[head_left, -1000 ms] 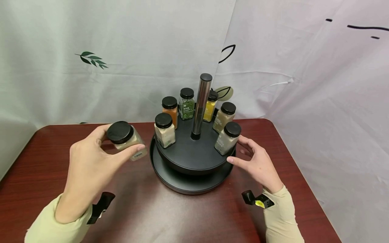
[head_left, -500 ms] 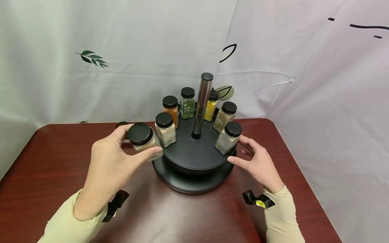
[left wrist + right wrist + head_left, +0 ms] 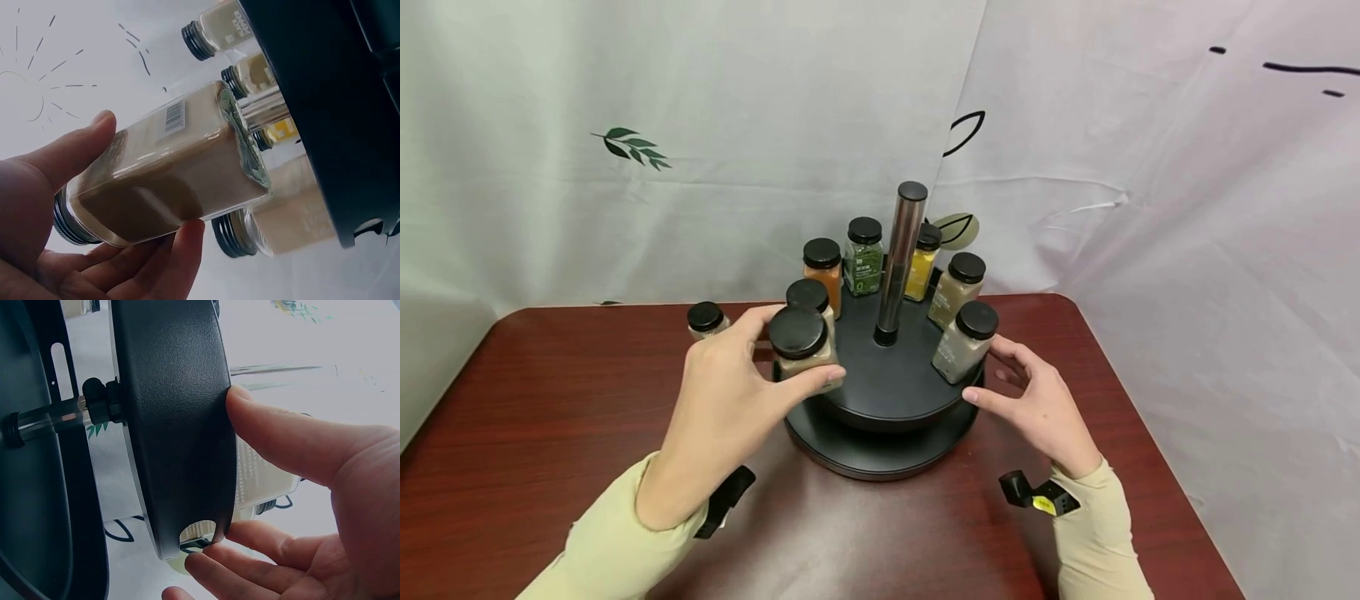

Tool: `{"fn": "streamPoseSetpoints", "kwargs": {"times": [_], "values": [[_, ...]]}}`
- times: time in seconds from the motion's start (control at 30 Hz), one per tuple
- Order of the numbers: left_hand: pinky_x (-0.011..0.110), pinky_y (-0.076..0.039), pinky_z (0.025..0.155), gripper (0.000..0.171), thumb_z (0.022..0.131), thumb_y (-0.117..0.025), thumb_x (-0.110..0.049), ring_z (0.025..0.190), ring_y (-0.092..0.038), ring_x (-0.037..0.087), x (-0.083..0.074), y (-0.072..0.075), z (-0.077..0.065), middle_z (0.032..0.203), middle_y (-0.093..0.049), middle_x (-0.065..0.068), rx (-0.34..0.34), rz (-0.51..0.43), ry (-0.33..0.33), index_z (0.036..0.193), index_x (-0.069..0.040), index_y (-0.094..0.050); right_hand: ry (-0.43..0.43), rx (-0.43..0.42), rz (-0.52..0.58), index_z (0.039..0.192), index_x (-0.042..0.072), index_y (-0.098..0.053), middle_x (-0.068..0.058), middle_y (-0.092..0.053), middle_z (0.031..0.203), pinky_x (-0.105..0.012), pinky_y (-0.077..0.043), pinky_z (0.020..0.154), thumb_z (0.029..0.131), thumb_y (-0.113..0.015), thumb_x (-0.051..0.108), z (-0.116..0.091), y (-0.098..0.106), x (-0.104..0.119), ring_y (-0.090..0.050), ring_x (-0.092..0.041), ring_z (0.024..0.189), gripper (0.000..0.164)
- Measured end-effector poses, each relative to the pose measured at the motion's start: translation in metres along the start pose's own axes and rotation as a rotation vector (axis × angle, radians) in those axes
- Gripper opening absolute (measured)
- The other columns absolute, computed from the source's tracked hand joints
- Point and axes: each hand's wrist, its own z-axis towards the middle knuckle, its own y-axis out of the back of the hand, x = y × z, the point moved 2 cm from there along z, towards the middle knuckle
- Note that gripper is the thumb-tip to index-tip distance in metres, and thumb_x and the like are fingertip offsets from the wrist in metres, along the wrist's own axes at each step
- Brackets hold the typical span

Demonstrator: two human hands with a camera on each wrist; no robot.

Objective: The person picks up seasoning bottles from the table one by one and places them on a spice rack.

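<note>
My left hand (image 3: 722, 408) holds a square glass spice jar (image 3: 156, 181) of pale brown powder, thumb on one side and fingers on the other. Its black lid (image 3: 797, 332) faces up, and the jar hangs by the left rim of a black two-tier turntable spice rack (image 3: 887, 400). In the left wrist view its base appears apart from the upper tier. My right hand (image 3: 1037, 412) touches that tier's right rim, thumb and fingertips spread along it. Beside it stands a greyish spice jar (image 3: 958, 354). A pale spice jar (image 3: 808, 293) is partly hidden behind the held one.
Jars of orange (image 3: 822, 271), green (image 3: 862, 262), yellow (image 3: 919, 273) and tan (image 3: 955, 296) spice ring the upper tier around a metal post (image 3: 898, 262). Another black-lidded jar (image 3: 705, 319) stands on the red-brown table (image 3: 550, 417) at left. A curtain (image 3: 737, 167) hangs behind.
My left hand has carried the jar rightward to the rack's left side, uncovering the jar on the table at left. The right hand stays on the rim.
</note>
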Motion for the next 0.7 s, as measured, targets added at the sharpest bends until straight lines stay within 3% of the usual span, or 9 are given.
{"fn": "streamPoseSetpoints", "kwargs": {"times": [0.23,0.43,0.7], "values": [[0.025,-0.046,0.055,0.062,0.066,-0.096,-0.028,0.063,-0.058,0.005,0.000,-0.011,0.003,0.085,-0.071,-0.004,0.013,0.027,-0.027,0.116,-0.006,-0.067,0.000,0.001,0.011,0.146,0.018,-0.052,-0.003,-0.054,0.145,-0.037,-0.048,0.102,0.084,-0.084,0.029,-0.001,0.000,0.001,-0.055,-0.026,0.130,0.072],[0.027,-0.048,0.058,0.063,0.066,-0.096,-0.028,0.069,-0.061,0.006,0.003,-0.022,0.004,0.088,-0.072,-0.002,0.033,0.006,-0.044,0.117,-0.005,-0.066,-0.002,0.000,0.013,0.146,0.018,-0.052,-0.003,-0.055,0.145,-0.035,-0.048,0.102,0.084,-0.085,0.029,0.000,0.000,0.000,-0.054,-0.026,0.131,0.071],[0.030,-0.051,0.063,0.065,0.068,-0.095,-0.029,0.072,-0.062,0.007,0.007,-0.033,0.003,0.092,-0.072,-0.002,0.107,-0.001,0.017,0.122,-0.007,-0.065,-0.002,0.001,0.013,0.146,0.018,-0.052,-0.003,-0.055,0.145,-0.035,-0.048,0.102,0.083,-0.085,0.029,0.000,0.000,0.000,-0.054,-0.028,0.131,0.071]]}}
